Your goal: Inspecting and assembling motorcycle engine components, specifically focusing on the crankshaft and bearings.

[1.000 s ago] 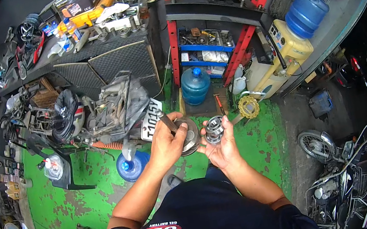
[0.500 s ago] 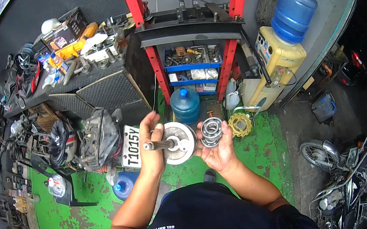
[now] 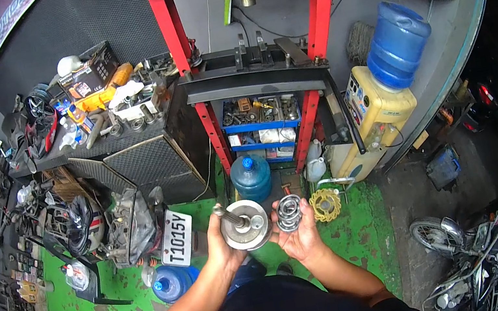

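My left hand (image 3: 220, 251) grips a metal crankshaft (image 3: 250, 235), a round disc-shaped web with a shaft standing out of its face. The shaft tilts up and to the left, and most of my left fingers are hidden behind the disc. Just to the right, my right hand (image 3: 302, 236) is closed on a pair of ball bearings (image 3: 288, 213), which overlap one above the other. My right fingertips lie close to the disc's edge; I cannot tell whether they touch it.
Ahead stands a red shop press (image 3: 208, 126) with a black crossbeam, a blue parts rack (image 3: 262, 138) and a water jug (image 3: 251, 178). A gold perforated ring (image 3: 328, 205) lies right, near a water dispenser (image 3: 379, 104). Left is a cluttered workbench (image 3: 151, 162); a motorcycle (image 3: 458, 265) stands far right.
The view has tilted up, showing more of the press. Both hands sit lower in the picture. The crankshaft has turned, its shaft now pointing up-left, and my left fingers have shifted behind the disc.
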### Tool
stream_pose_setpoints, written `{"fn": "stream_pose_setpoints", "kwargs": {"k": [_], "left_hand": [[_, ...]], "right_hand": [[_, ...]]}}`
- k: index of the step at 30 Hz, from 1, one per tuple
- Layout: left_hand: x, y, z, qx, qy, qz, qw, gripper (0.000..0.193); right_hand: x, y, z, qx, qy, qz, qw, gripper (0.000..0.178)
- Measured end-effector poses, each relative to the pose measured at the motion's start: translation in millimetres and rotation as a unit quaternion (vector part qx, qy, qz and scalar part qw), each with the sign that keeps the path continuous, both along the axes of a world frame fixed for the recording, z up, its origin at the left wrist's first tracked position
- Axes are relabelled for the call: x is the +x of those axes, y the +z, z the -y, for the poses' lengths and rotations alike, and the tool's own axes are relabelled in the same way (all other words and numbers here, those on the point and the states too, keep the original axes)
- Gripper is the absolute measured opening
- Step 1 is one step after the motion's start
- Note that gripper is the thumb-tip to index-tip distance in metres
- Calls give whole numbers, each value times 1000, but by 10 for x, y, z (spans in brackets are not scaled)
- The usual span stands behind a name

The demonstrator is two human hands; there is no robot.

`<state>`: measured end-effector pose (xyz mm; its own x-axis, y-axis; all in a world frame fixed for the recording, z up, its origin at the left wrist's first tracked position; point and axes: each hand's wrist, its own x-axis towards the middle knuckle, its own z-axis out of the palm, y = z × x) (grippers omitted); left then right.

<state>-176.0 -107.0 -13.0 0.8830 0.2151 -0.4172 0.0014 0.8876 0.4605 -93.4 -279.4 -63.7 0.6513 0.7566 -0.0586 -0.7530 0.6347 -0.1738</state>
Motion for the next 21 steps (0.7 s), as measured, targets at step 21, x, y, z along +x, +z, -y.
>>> {"fn": "stream_pose_setpoints", "kwargs": {"k": [21], "left_hand": [[1352,-342,-1563,88,7,44,995,44]], "right_hand": [[1483,1682,-1429,-411,-219,714,523,75]]}}
